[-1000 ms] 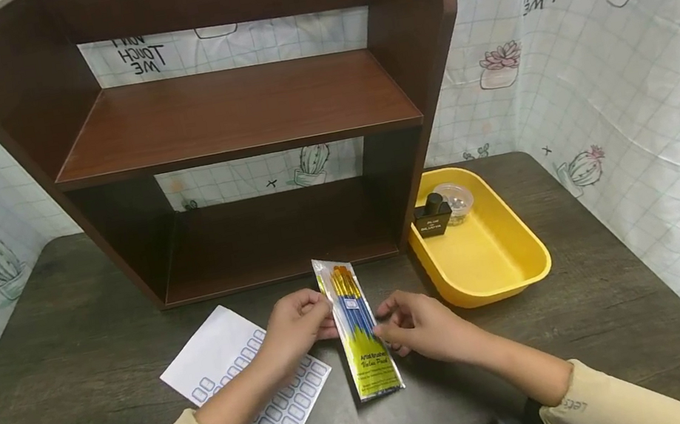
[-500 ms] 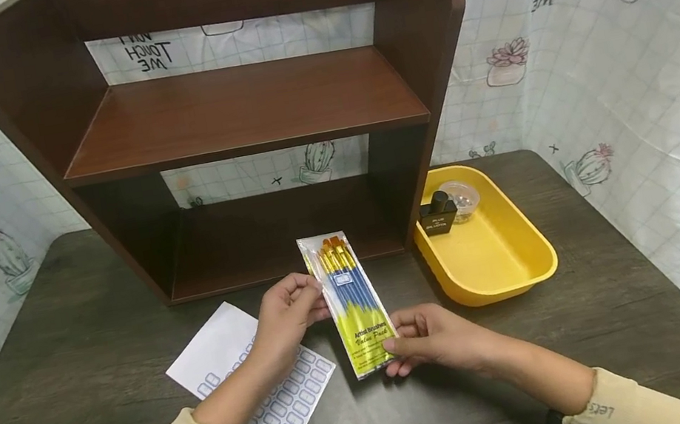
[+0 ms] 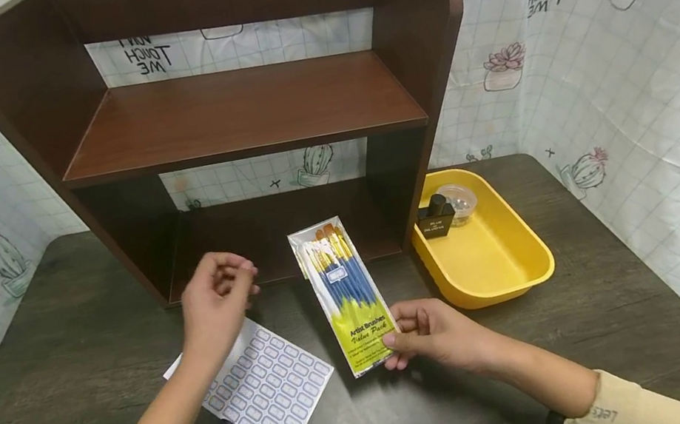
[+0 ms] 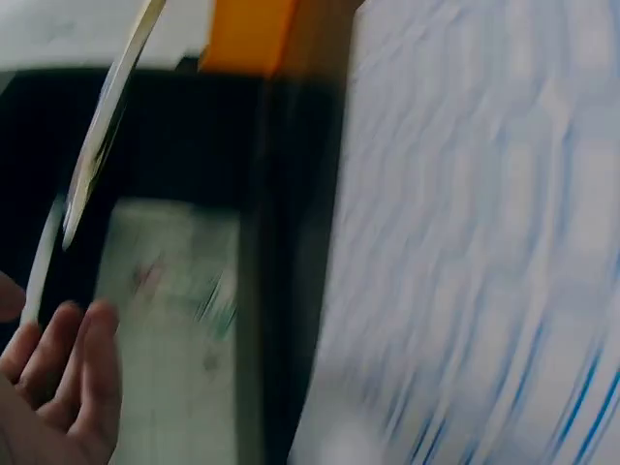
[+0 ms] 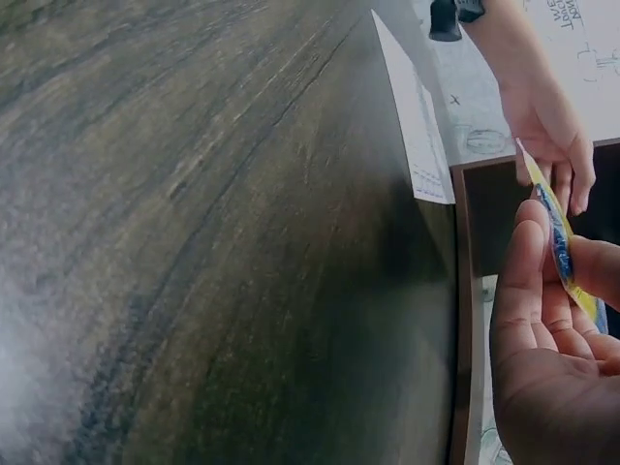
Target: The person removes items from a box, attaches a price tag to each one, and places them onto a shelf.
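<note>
A clear pack of artist brushes (image 3: 344, 297), blue-handled with a yellow-green printed base, tilts above the dark table. My right hand (image 3: 438, 334) pinches its lower right edge between thumb and fingers; the right wrist view shows the pack (image 5: 557, 232) nearly edge-on. A small blue-bordered label (image 3: 337, 274) sits across the brush handles. Left of the pack, my left hand (image 3: 213, 301) hovers apart from it, fingers loosely curled, in front of the shelf. Beneath that forearm lies a white sheet of blue-bordered labels (image 3: 268, 389), which looms large and blurred in the left wrist view.
A dark brown two-tier shelf (image 3: 239, 112) stands at the back of the table. Right of it, a yellow tray (image 3: 489, 254) holds a black box-like bottle (image 3: 435, 217) and a clear round tub (image 3: 460, 201). Patterned white sheeting (image 3: 622, 82) hangs behind and at the sides.
My left hand has let go of the pack's upper left edge and moved left. My right hand shifted down to the pack's lower edge, and the pack has turned its face up more.
</note>
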`<action>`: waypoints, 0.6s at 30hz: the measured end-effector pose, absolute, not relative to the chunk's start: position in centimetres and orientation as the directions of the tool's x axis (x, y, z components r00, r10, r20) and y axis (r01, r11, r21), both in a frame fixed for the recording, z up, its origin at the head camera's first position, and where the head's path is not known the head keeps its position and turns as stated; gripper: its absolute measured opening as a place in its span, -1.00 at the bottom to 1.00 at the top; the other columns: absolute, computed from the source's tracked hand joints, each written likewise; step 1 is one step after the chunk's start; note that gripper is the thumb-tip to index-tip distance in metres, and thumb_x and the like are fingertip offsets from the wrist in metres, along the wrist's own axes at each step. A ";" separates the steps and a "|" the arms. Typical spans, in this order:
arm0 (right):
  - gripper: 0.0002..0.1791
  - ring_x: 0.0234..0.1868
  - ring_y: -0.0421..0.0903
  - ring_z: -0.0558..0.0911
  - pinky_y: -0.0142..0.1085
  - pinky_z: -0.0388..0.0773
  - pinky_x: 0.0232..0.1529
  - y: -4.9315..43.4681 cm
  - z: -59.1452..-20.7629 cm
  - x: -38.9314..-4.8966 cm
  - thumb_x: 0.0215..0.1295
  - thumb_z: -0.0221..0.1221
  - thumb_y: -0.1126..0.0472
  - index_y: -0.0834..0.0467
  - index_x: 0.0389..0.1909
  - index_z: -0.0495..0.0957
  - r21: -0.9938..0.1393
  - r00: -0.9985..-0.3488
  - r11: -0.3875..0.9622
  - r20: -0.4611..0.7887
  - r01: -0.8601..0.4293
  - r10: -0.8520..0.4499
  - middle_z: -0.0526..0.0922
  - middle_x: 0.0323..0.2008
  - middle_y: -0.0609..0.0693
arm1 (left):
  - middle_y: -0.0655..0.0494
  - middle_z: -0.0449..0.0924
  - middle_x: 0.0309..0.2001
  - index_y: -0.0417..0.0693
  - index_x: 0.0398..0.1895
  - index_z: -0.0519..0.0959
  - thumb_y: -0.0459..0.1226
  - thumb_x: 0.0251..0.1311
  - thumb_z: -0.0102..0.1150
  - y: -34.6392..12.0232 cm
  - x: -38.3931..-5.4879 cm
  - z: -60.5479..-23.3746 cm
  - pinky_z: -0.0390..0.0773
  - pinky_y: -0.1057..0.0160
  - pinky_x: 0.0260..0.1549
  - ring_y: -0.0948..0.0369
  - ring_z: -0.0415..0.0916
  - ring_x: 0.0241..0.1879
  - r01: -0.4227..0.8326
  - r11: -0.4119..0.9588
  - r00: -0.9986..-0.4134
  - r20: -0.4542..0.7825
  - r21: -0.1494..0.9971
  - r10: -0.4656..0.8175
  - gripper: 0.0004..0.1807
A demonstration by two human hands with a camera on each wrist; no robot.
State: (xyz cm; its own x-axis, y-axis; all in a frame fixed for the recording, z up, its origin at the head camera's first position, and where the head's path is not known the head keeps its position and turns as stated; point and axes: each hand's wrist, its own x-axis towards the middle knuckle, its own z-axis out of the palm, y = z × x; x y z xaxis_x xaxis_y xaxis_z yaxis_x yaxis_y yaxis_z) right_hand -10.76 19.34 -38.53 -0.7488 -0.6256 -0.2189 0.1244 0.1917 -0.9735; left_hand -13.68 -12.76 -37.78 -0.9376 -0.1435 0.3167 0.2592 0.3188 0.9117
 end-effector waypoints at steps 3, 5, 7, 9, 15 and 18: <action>-0.60 -0.24 -0.18 0.79 -0.29 0.74 -0.14 19.3 -38.2 -10.6 0.52 0.21 0.26 0.49 0.17 0.48 -0.976 -0.745 0.187 -0.206 0.111 -0.635 0.77 -0.04 0.32 | 0.11 0.63 -0.32 -0.30 -0.10 0.57 -0.35 0.43 0.22 -15.4 -14.2 -37.1 0.47 0.58 -0.45 0.55 0.49 -0.47 0.296 0.446 -0.838 0.454 0.844 -0.303 -0.86; -0.62 -0.24 -0.17 0.79 -0.29 0.75 -0.15 19.2 -37.9 -10.5 0.51 0.21 0.27 0.48 0.16 0.49 -0.979 -0.744 0.180 -0.192 0.098 -0.640 0.77 -0.04 0.32 | 0.30 0.50 -0.36 -0.34 -0.10 0.56 -0.33 0.42 0.23 -17.1 -14.6 -36.7 0.38 0.59 -0.44 0.54 0.39 -0.48 0.291 0.495 -0.764 0.511 0.818 -0.395 -0.81; -0.64 -0.27 -0.18 0.77 -0.32 0.74 -0.20 19.0 -37.5 -10.5 0.51 0.21 0.26 0.46 0.14 0.51 -0.980 -0.743 0.177 -0.186 0.092 -0.643 0.79 -0.06 0.26 | 0.42 0.37 -0.36 -0.35 -0.09 0.53 -0.34 0.40 0.24 -18.6 -14.9 -36.4 0.33 0.55 -0.41 0.49 0.32 -0.46 0.287 0.503 -0.702 0.536 0.815 -0.468 -0.79; -0.66 -0.30 -0.19 0.74 -0.35 0.72 -0.25 18.9 -37.1 -10.5 0.51 0.22 0.26 0.44 0.12 0.51 -0.981 -0.740 0.172 -0.179 0.087 -0.648 0.80 -0.09 0.19 | 0.47 0.30 -0.33 -0.28 -0.11 0.51 -0.33 0.36 0.25 -19.9 -15.1 -36.2 0.29 0.50 -0.32 0.47 0.27 -0.39 0.290 0.496 -0.648 0.549 0.818 -0.528 -0.80; -0.70 -0.33 -0.22 0.67 -0.39 0.69 -0.30 18.4 -35.7 -10.5 0.51 0.21 0.28 0.43 0.07 0.51 -0.989 -0.739 0.146 -0.125 0.037 -0.662 0.77 -0.14 0.17 | 0.58 0.22 -0.05 0.04 0.16 0.40 -0.21 0.31 0.30 -22.0 -15.9 -35.4 0.26 0.44 -0.14 0.50 0.23 -0.07 0.273 0.488 -0.634 0.536 0.829 -0.557 -0.58; -0.72 -0.33 -0.23 0.67 -0.36 0.71 -0.29 18.2 -35.0 -10.5 0.51 0.21 0.28 0.42 0.05 0.52 -0.991 -0.745 0.137 -0.095 0.005 -0.660 0.74 -0.14 0.29 | 0.53 0.34 0.07 -0.01 0.34 0.39 -0.16 0.34 0.29 -22.5 -16.1 -35.2 0.36 0.50 -0.16 0.57 0.32 -0.02 0.193 0.509 -0.707 0.479 0.839 -0.521 -0.46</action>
